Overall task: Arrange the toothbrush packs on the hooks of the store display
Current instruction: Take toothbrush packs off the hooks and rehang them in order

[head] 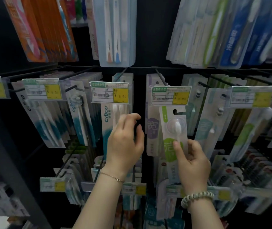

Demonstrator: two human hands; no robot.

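right hand [192, 161] grips one toothbrush pack [173, 129], left hand [125, 142] beside

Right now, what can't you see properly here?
Head view:
- Bottom of green pack: hidden by right hand.
- Price tag above it: digits blurred.
- Left hand: fingers blurred, so whether it touches the Cnice pack is unclear.
- Top packs: cut off by the edge.

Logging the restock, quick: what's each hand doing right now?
Left hand: open, loosely curled, holding nothing.
Right hand: pinching the green toothbrush pack.
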